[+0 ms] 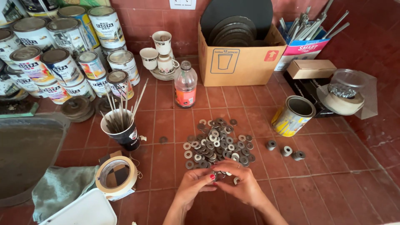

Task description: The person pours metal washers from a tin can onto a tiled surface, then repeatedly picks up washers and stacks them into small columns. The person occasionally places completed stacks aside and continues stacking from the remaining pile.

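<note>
Both of our hands meet at the near edge of the red tiled floor (333, 183), the left hand (192, 183) and the right hand (241, 183) pressed close together, fingertips curled inward around a few flat metal washers. We cannot tell exactly how many each hand pinches; the fingers hide most of them, and one or two lie loose just beside the right hand's knuckles. Neither hand is spread open; both are cupped and partly closed on the small parts.

Just beyond our fingertips lies the pile of washers (216, 143), silver and dark rings heaped and overlapping on the tiles. We judge the work in hand to be picking through or stacking washers from this pile; the next move seems to call for a fine pinch on thin, slippery rings lying flat on tile.

To the right of the pile stand three small stacks of washers (286, 151), well apart from the heap. Farther right an open tin can (293, 116) leans tilted. To the left sit a roll of masking tape (116, 177), a dark cup of thin sticks (123, 129) and a green cloth (58, 189). Far behind the pile stands a clear plastic bottle (185, 85), then a cardboard box (239, 56) of dark discs, stacked teacups (160, 56), and many paint tins (62, 54) at far left.
</note>
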